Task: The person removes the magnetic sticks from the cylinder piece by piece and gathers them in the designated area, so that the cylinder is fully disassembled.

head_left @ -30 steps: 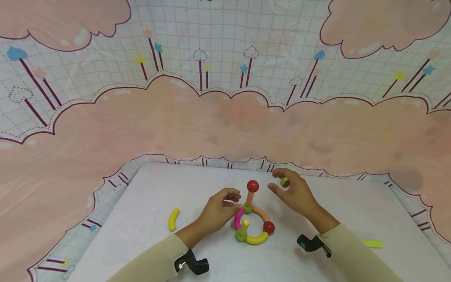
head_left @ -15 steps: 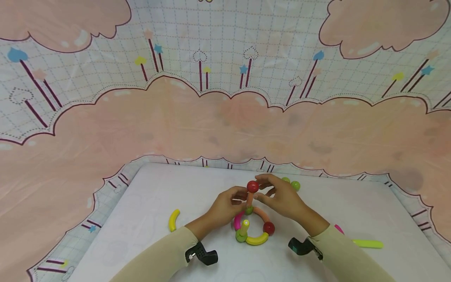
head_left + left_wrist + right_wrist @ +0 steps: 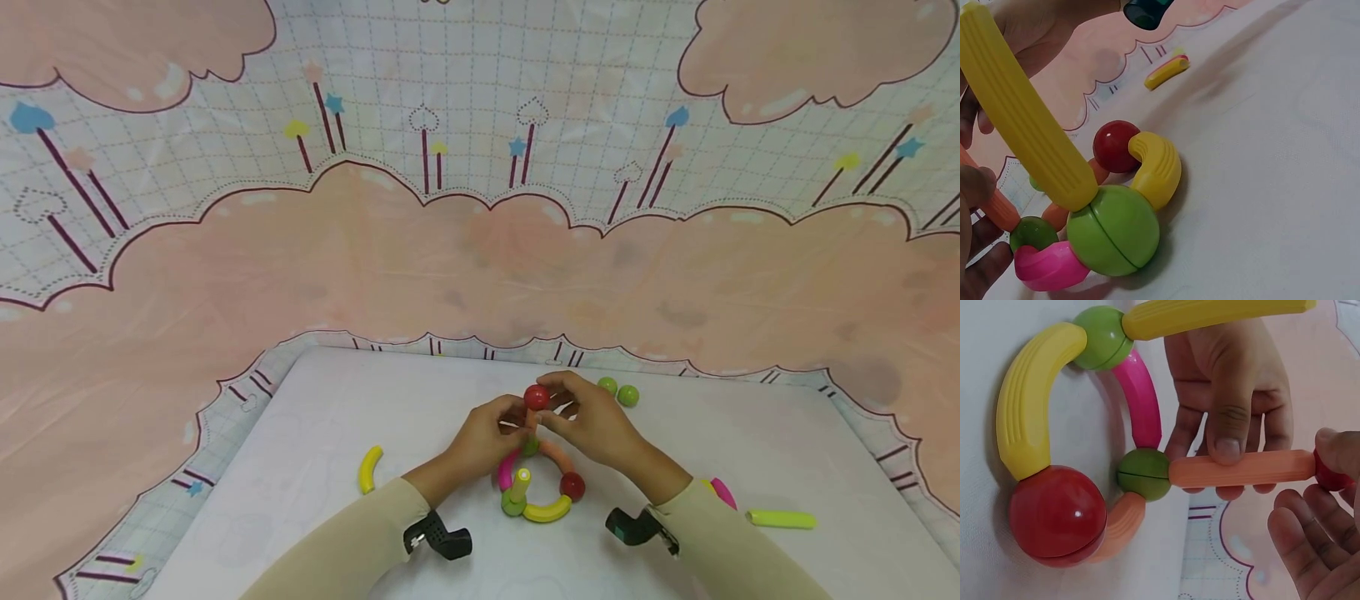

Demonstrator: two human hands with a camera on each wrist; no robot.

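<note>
A toy ring of curved pieces and balls stands on the white table. Its parts are a pink curved piece [image 3: 1141, 400], a yellow curved piece [image 3: 547, 509], an orange curved piece [image 3: 557, 455], a red ball [image 3: 572, 485] and two green balls [image 3: 1114, 230]. From the near green ball rises a yellow rod [image 3: 1029, 112]. An orange rod [image 3: 1247, 469] stands on the far green ball, topped by another red ball [image 3: 537, 397]. My left hand [image 3: 483, 442] pinches the orange rod between thumb and fingers. The thumb and fingers of my right hand [image 3: 600, 421] hold the top red ball.
Two loose green balls [image 3: 628, 396] lie at the table's back. A loose yellow curved piece [image 3: 369, 468] is at the left. To the right are a lime rod [image 3: 782, 519] and a pink piece [image 3: 723, 493] beside a yellow one, partly behind the right sleeve.
My right hand has come leftward from the loose green balls to the top red ball. My left hand has moved slightly right and taken hold of the orange rod.
</note>
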